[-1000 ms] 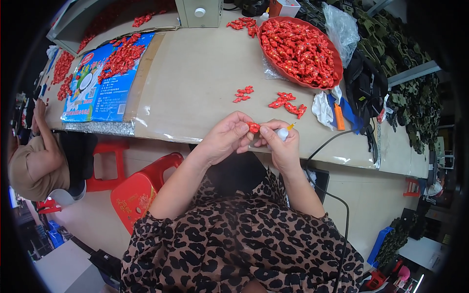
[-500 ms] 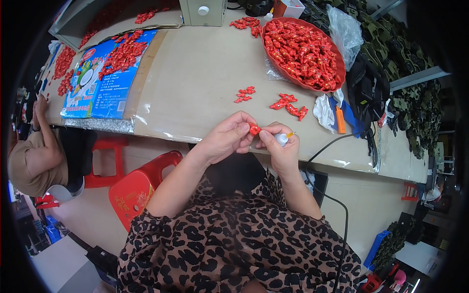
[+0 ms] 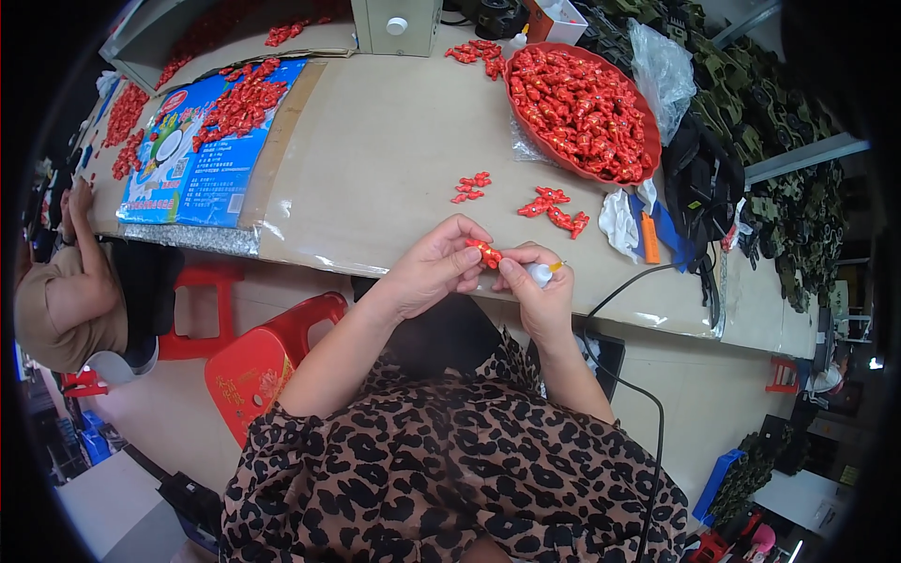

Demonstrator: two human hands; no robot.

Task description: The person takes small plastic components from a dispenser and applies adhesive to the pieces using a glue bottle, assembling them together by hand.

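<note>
Fingers of the left hand (image 3: 434,272) pinch a small red plastic piece (image 3: 486,251), just over the near edge of the cardboard-covered table (image 3: 394,159). The right hand (image 3: 537,293) touches the piece too, curled around a small white glue bottle (image 3: 542,273). Bare cardboard lies beyond them; loose red pieces (image 3: 554,206) and a red basin (image 3: 582,113) sit farther off.
</note>
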